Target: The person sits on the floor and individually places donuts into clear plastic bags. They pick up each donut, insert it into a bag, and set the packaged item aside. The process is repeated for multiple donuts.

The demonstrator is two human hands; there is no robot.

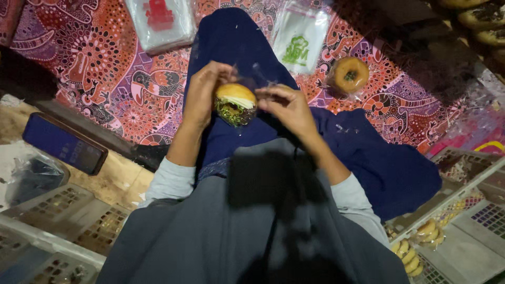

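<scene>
- Two hands are at work, both over the lap of the person wearing the camera.
- The left hand (202,94) is closed on the left side of one doughnut (235,104), with its fingers curled round it.
- The right hand (286,105) pinches a thin clear bag (258,73) that sits around the doughnut. Its fingertips are closed on the plastic, just beside the doughnut's right side.
- The doughnut is held up between the two hands, above a dark blue cloth (231,37) on the lap.
- It is tipped on its side. The golden round part faces up and away, and the dark part with sprinkles faces down toward the person. A pale stripe runs across it, from left to right.
- It is round, so I cannot tell a long side.
- One more doughnut, plain brown (350,73), lies in its own clear wrap on the patterned red cloth (105,68). It lies flat with its hole facing up, well apart to the right of the hands.
- Two stacks of clear bags lie at the far side of the cloth: one with a red print (160,21) and one with a green print (300,39).
- One dark phone (64,143) lies on the left, tilted.
- Grey plastic crates (58,210) sit on the lower left. Another crate on the lower right (463,189) holds a small bunch of wrapped pale yellow doughnuts (415,247).
- More doughnuts (484,21) show at the top right edge, too dark to count.
</scene>
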